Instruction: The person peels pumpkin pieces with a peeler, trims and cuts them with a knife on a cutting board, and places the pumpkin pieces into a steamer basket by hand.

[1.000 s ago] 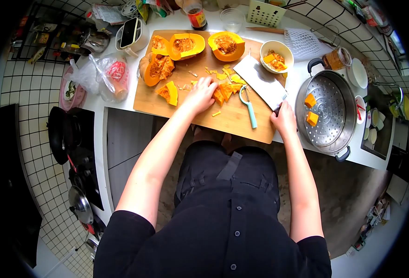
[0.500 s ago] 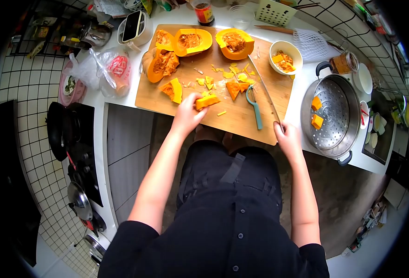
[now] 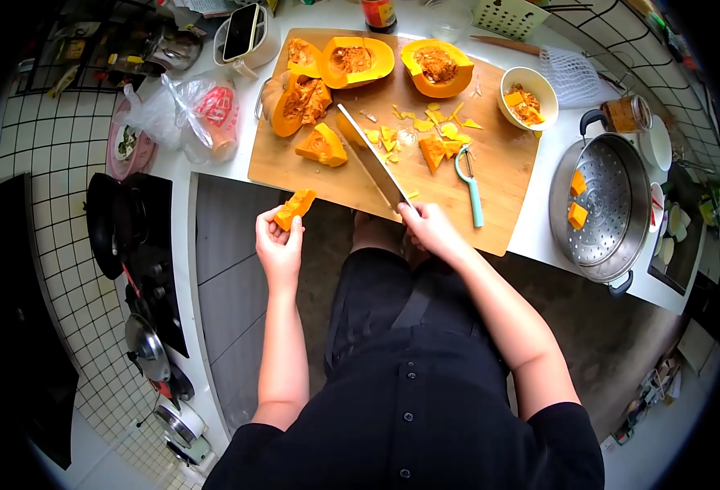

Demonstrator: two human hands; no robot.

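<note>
The left hand (image 3: 279, 245) grips a pumpkin piece (image 3: 295, 210) between thumb and fingers, just off the near left edge of the cutting board (image 3: 503, 196). The right hand (image 3: 427, 226) is closed around the handle of a knife (image 3: 374, 159), whose broad blade slants over the board toward the far left. A larger pumpkin chunk (image 3: 322, 147) lies left of the blade, with peelings (image 3: 423, 125) and a peeler (image 3: 471, 189) to its right. Cut pumpkins (image 3: 358, 62) line the board's far side. On the desk (image 3: 540, 214), right of the board, a steamer pot (image 3: 601, 204) holds two orange cubes (image 3: 577, 216).
</note>
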